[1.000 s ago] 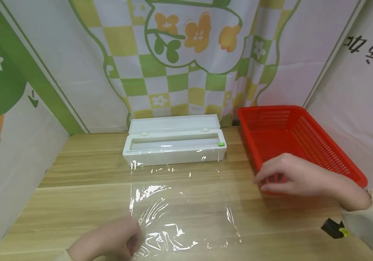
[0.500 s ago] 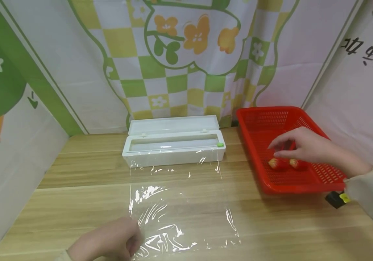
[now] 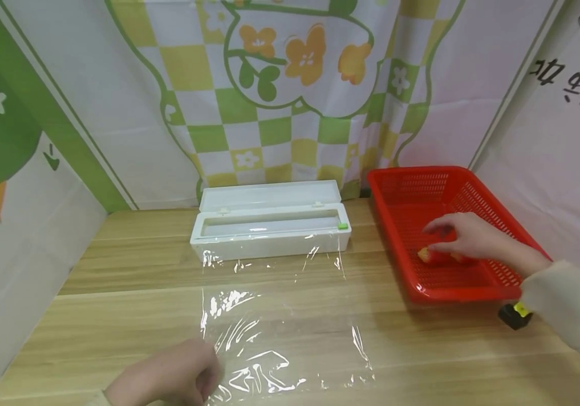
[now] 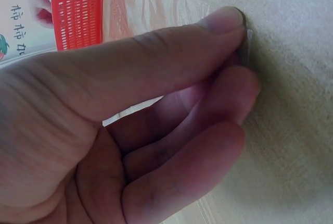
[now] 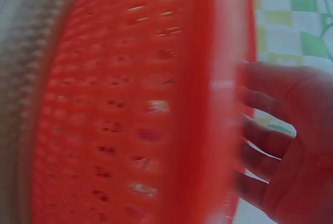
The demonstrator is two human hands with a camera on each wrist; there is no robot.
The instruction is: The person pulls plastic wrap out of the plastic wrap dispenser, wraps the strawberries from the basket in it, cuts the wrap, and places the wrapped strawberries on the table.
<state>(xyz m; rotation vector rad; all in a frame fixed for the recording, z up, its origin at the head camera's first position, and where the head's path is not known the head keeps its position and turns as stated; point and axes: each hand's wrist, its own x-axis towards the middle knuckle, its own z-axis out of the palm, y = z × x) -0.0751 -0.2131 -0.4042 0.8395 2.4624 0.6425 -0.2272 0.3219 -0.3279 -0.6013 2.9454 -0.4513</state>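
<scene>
Clear plastic film [image 3: 290, 332] stretches over the table from a white box [image 3: 269, 246] with its lid raised. The left hand [image 3: 168, 375] pinches the film's near left corner between thumb and finger; a bit of film [image 4: 249, 41] sticks out past the thumb in the left wrist view. Inside the red basket [image 3: 403, 265], two red and yellow pieces lie side by side, the left one [image 3: 426, 255] under the right hand [image 3: 477, 239]. The right fingers are spread and bent slightly around that piece, with no grip visible. The basket wall [image 5: 130, 94] hides the right fingertips in the right wrist view.
A small black object with a yellow part [image 3: 515, 314] lies by the right sleeve, near the basket's front edge. Patterned cloth [image 3: 279, 135] hangs behind the box, and white cloth panels stand at both sides of the wooden table [image 3: 132, 321].
My right hand moved from the basket's front left edge into the basket and lowered onto the pieces there. My left hand stayed at the film corner.
</scene>
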